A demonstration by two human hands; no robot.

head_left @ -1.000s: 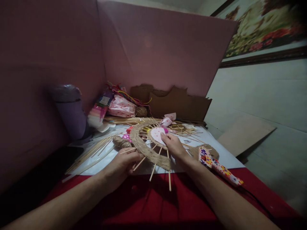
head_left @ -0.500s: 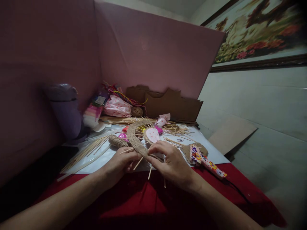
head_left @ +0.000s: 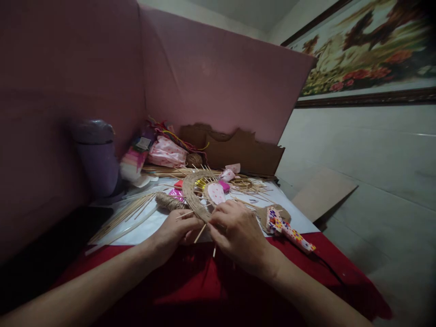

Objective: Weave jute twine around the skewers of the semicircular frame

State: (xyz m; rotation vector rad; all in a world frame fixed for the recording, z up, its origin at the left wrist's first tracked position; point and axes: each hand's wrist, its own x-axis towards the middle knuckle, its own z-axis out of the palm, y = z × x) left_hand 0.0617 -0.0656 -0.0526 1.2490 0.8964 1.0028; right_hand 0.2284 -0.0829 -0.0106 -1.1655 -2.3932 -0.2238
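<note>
Between my hands is a twine-wrapped ring (head_left: 192, 196) with thin wooden sticks poking outward and a pink-dotted white round patch (head_left: 215, 193) at its middle. My left hand (head_left: 180, 229) grips the ring's lower left edge, its fingers curled around the rim and sticks. On the lower right part of the rim, my right hand (head_left: 238, 234) presses with thumb and bent fingers, covering that side. A spool of twine (head_left: 169, 201) lies just beyond my left hand. To the right rests a flower-patterned glue gun (head_left: 289, 230) with its cord trailing off.
Loose wooden sticks (head_left: 127, 215) lie on the white sheet (head_left: 306, 218) at left, with more behind the ring. A purple tumbler (head_left: 97, 163) stands far left. At the back are a ball of twine (head_left: 194, 160), dotted fabric (head_left: 167, 152) and torn cardboard (head_left: 238, 150). Red cloth (head_left: 204, 286) covers the table.
My right hand's fingers have curled lower and closer over the ring's rim. My left hand keeps its hold. The view has shifted slightly.
</note>
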